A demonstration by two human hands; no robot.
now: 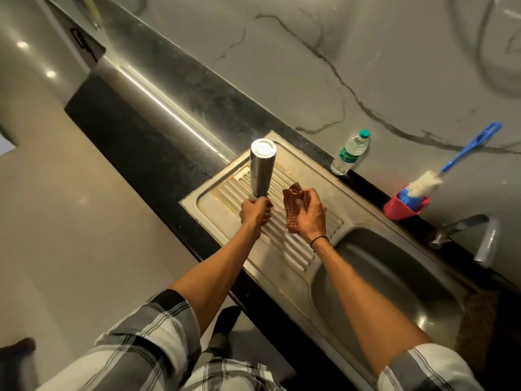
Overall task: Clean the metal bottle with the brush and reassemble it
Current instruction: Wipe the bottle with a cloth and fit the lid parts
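Left hand (pixel 255 213) grips narrow end of metal bottle (pixel 262 167), held above ribbed drainboard (pixel 284 249), base pointing away. Right hand (pixel 311 214) clutches checked cloth (pixel 294 204) just beside. Brush (pixel 451 167) stands in red cup (pixel 406 207) on table, well apart.

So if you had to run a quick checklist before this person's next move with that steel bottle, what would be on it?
1. Metal bottle firmly held: ok, the left hand grips its lower end over the ribbed drainboard.
2. Cloth ready for wiping: ok, the right hand holds it bunched beside the bottle.
3. Bottle open or capped: cannot tell, the left hand hides the end it grips.
4. Brush within reach: ok, it stands in the red cup beside the tap.
5. Bottle clean inside: cannot tell, the inside is not visible.
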